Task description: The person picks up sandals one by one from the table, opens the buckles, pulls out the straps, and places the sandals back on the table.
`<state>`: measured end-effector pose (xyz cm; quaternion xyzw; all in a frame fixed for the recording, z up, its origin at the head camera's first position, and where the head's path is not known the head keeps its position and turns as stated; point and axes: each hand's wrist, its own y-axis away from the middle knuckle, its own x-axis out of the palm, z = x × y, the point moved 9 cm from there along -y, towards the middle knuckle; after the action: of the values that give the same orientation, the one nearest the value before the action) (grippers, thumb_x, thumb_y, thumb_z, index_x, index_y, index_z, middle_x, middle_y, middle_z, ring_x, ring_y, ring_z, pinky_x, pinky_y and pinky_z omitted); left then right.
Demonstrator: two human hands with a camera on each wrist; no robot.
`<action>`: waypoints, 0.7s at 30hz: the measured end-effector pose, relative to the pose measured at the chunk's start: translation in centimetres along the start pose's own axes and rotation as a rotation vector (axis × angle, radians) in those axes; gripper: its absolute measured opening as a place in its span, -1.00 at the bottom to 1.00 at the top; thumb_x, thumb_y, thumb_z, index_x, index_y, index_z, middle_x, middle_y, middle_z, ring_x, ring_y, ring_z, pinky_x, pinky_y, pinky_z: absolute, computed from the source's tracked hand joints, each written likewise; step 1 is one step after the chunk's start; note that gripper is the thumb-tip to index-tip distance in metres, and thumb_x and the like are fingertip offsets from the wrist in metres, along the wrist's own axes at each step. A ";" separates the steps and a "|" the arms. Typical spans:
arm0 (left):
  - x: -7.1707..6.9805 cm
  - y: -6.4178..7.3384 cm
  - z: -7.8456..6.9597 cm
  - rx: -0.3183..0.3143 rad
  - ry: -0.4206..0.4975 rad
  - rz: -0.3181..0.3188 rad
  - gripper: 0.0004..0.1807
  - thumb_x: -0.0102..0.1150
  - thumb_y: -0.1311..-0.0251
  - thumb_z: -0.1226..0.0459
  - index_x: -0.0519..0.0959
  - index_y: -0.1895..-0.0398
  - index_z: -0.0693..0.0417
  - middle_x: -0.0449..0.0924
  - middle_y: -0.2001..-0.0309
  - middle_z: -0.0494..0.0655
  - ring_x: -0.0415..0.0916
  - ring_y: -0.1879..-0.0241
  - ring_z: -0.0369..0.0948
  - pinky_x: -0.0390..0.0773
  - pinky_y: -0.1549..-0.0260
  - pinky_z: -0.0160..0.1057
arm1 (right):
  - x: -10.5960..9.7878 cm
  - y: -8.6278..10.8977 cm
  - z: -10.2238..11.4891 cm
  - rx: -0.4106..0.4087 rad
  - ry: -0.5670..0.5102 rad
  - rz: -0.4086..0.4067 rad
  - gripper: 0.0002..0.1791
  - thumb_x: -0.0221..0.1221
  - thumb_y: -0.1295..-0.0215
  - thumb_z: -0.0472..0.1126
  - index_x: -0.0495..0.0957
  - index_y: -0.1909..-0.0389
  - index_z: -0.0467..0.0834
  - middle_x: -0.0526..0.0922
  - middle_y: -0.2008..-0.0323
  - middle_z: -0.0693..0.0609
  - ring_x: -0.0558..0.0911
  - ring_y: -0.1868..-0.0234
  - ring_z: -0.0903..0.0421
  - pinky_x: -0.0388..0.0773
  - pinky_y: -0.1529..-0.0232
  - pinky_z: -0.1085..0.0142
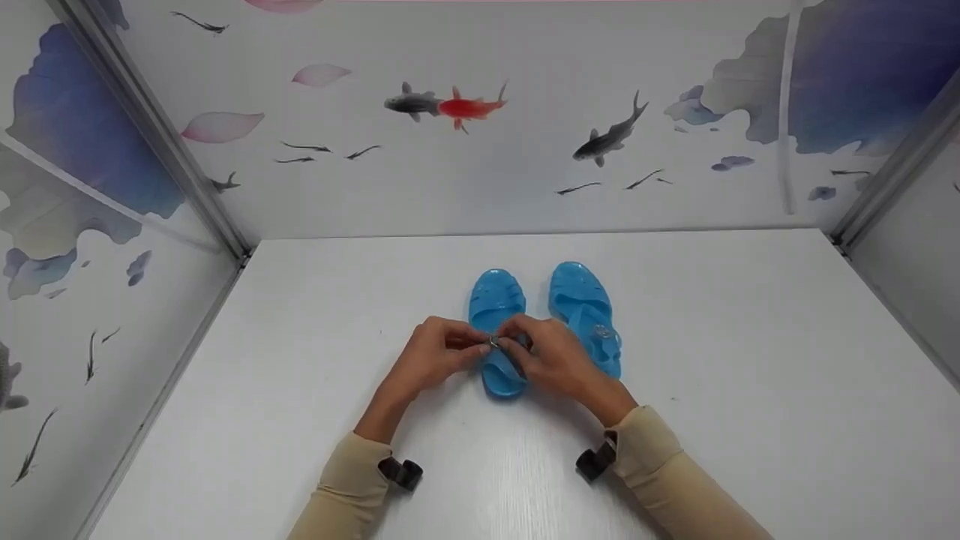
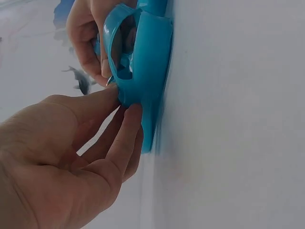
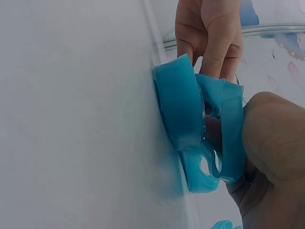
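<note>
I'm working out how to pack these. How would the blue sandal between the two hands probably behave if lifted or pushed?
The sandal has a thin strap bordering open gaps, so that part would probably flex when lifted. Its glossy surface may feel slightly slippery. Sitting low on the table, it would likely slide rather than roll if pushed.

No readable text, labels, brands, numbers or signs are showing in any of 3 views.
</note>
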<state>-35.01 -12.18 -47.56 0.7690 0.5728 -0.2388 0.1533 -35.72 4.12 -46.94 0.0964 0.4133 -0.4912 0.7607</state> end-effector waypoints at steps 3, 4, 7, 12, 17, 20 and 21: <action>-0.1 0.0 0.3 0.007 0.046 0.021 -0.76 0.38 -0.48 0.20 0.82 -0.13 -0.07 0.84 -0.08 -0.11 0.76 -0.11 -0.13 0.74 -0.22 -0.06 | 0.0 0.0 0.0 -0.015 -0.015 -0.015 -0.83 0.25 -0.62 -0.14 0.69 -0.09 -0.04 0.80 0.22 0.16 0.65 0.30 0.25 0.68 0.24 0.39; -0.1 0.0 0.4 0.009 0.059 0.029 -0.75 0.37 -0.48 0.20 0.81 -0.14 -0.06 0.83 -0.09 -0.10 0.75 -0.12 -0.13 0.74 -0.22 -0.06 | 0.0 0.0 0.0 -0.020 -0.018 -0.018 -0.83 0.25 -0.62 -0.14 0.70 -0.09 -0.04 0.82 0.20 0.16 0.65 0.29 0.25 0.68 0.23 0.38; 0.0 0.0 0.6 0.020 0.084 0.056 -0.73 0.36 -0.48 0.24 0.80 -0.17 -0.03 0.82 -0.11 -0.08 0.74 -0.14 -0.11 0.72 -0.25 -0.03 | 0.1 0.1 0.0 -0.017 -0.033 -0.019 -0.82 0.26 -0.61 -0.14 0.70 -0.10 -0.04 0.84 0.13 0.13 0.67 0.26 0.24 0.68 0.21 0.38; 0.2 -0.1 0.4 0.038 0.016 0.044 -0.74 0.38 -0.46 0.25 0.80 -0.15 -0.02 0.84 -0.07 -0.09 0.75 -0.14 -0.11 0.70 -0.28 -0.01 | 0.2 0.1 -0.2 0.031 -0.047 0.008 -0.81 0.27 -0.60 -0.12 0.70 -0.12 -0.02 0.85 0.07 0.12 0.68 0.20 0.20 0.70 0.14 0.35; 0.4 -0.3 -0.1 0.031 -0.062 0.007 -0.77 0.41 -0.44 0.26 0.81 -0.10 -0.03 0.85 -0.01 -0.13 0.77 -0.09 -0.13 0.74 -0.22 -0.04 | 0.2 0.0 -0.3 0.045 -0.044 0.038 -0.80 0.26 -0.61 -0.11 0.69 -0.13 -0.01 0.83 0.06 0.13 0.67 0.19 0.19 0.69 0.12 0.31; 0.4 -0.3 -0.2 0.037 -0.079 -0.005 -0.77 0.40 -0.45 0.25 0.81 -0.10 -0.02 0.85 -0.01 -0.14 0.77 -0.06 -0.16 0.75 -0.19 -0.08 | 0.1 0.0 -0.3 0.040 -0.064 0.048 -0.81 0.26 -0.61 -0.12 0.71 -0.12 0.00 0.83 0.07 0.14 0.68 0.20 0.19 0.71 0.14 0.32; 0.3 -0.3 -0.2 0.037 -0.082 -0.010 -0.77 0.40 -0.45 0.24 0.81 -0.10 -0.03 0.85 0.00 -0.14 0.77 -0.05 -0.18 0.76 -0.18 -0.10 | 0.1 0.0 -0.4 0.040 -0.070 0.050 -0.81 0.27 -0.61 -0.12 0.71 -0.12 0.00 0.83 0.07 0.14 0.68 0.20 0.19 0.71 0.15 0.33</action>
<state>-35.17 -11.70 -47.56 0.7583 0.5654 -0.2816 0.1611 -35.92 4.24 -47.24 0.1046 0.3739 -0.4833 0.7846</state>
